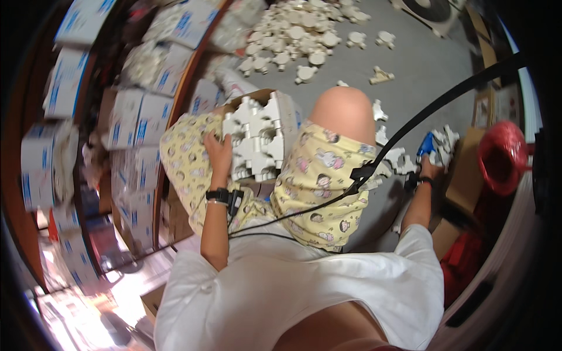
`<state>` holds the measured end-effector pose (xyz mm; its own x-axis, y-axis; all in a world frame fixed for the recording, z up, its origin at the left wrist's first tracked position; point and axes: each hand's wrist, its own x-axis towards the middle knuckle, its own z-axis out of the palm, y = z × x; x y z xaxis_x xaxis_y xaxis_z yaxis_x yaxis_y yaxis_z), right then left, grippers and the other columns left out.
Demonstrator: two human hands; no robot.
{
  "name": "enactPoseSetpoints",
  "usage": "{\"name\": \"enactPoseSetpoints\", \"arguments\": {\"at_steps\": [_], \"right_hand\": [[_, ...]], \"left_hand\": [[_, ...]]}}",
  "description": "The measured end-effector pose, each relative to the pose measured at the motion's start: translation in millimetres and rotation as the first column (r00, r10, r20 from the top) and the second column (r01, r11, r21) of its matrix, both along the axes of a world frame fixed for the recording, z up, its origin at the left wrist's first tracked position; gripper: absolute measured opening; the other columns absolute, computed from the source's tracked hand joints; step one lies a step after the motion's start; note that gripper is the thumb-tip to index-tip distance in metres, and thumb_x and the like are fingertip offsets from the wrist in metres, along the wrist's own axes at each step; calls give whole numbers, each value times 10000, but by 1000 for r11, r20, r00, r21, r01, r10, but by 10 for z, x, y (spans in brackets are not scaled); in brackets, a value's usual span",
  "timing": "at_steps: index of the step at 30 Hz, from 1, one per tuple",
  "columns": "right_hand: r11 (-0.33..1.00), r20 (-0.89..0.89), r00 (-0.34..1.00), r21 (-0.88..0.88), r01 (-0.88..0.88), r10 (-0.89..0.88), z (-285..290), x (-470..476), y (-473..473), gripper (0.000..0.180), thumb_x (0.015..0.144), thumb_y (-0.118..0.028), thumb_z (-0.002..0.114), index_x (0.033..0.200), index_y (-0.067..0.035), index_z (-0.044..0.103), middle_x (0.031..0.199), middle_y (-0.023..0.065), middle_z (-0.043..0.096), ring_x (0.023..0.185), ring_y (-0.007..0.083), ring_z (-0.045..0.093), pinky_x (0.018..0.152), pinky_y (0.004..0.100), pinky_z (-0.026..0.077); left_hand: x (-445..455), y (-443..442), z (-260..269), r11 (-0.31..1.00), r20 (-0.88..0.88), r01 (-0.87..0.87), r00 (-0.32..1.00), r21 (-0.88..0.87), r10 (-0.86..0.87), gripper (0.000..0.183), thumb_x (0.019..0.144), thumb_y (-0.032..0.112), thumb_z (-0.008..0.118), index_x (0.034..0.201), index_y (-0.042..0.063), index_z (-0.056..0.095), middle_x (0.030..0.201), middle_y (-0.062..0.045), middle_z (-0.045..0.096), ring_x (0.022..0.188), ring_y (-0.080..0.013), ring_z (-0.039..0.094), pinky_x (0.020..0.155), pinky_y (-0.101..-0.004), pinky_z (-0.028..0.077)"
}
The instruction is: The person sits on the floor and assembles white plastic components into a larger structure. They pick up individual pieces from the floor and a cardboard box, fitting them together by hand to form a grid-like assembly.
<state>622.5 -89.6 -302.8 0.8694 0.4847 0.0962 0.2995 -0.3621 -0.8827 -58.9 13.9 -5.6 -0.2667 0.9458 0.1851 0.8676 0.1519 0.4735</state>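
Note:
Between my knees stands a cardboard box [290,118] packed with rows of white plastic conduit junction boxes [257,142]. My left hand [218,151] is at the left side of these rows, its thumb against or close beside the nearest fittings and its fingers apart. Out to the right, my right hand [431,169] reaches down to a group of white fittings [447,142] on the floor. A blue object [426,145] is at its fingertips; whether the hand grips anything there is unclear.
A large heap of round white junction boxes [298,33] covers the floor ahead. Shelves with white-and-blue cartons [151,114] line the left. A black cable [443,101] crosses the view. At right are a red plastic-wrapped roll [502,158] and a cardboard box [467,169].

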Motion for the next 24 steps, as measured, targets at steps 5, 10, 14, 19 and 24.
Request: {"name": "enactPoseSetpoints", "arguments": {"at_steps": [5,10,14,19,24], "right_hand": [[928,-419,881,-369,57,-220,433,-672,241,938,612,-147,782,1398,31,301,1062,167,649,988,240,626,900,366,503],[657,113,991,-753,40,69,538,-735,241,1041,660,-341,727,1487,-114,137,1319,302,453,1209,428,475,1029,461,384],[700,51,980,-707,-100,193,121,-118,28,850,627,-273,710,1379,-126,341,1087,240,584,944,329,610,825,437,506],[417,-512,810,-695,-586,285,302,-98,258,563,710,-311,630,1198,-38,559,1071,244,630,974,342,631,842,442,498],[336,30,940,-937,-91,340,431,-889,-10,476,728,-375,657,1132,-126,618,1239,286,462,1139,471,443,923,511,433]], "left_hand": [[-105,-123,434,992,68,8,998,127,-17,461,857,231,635,1216,-23,495,1278,-241,452,1219,-393,401,1055,-438,308],[-50,-129,541,952,-49,100,995,290,-89,399,834,200,651,1173,20,541,1209,-211,498,1165,-386,435,1016,-433,346],[91,-68,593,961,164,58,981,269,-105,379,847,236,643,1152,23,573,1174,-193,535,1116,-339,502,973,-390,400],[70,-145,911,964,344,34,930,265,-128,333,876,250,610,1133,39,606,1157,-158,572,1034,-282,587,910,-350,456],[42,-304,977,981,223,17,973,191,-60,279,875,227,607,1101,65,622,1115,-140,610,1025,-275,600,899,-353,461]]}}
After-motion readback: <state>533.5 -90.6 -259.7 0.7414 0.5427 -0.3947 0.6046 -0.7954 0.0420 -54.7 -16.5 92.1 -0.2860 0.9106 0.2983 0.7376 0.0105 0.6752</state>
